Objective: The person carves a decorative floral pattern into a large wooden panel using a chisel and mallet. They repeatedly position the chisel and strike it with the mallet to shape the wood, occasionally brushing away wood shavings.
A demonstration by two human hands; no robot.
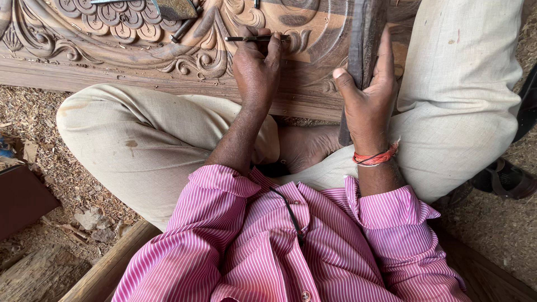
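I sit cross-legged before a carved wooden panel (pixel 128 50) with floral scrollwork, which lies across the top of the head view. My left hand (pixel 256 70) rests on the panel and grips a thin metal chisel (pixel 246 38) held level across its fingers. My right hand (pixel 366 103) is closed around a dark wooden mallet (pixel 362 39) held upright beside my right knee. An orange thread band (pixel 377 157) circles my right wrist.
More metal tools (pixel 173 10) lie on the panel at the top. Wood shavings (pixel 61 184) cover the ground at the left. A dark board (pixel 19 198) lies at the left edge, a timber beam (pixel 106 268) near my left side, and a sandal (pixel 506 179) at the right.
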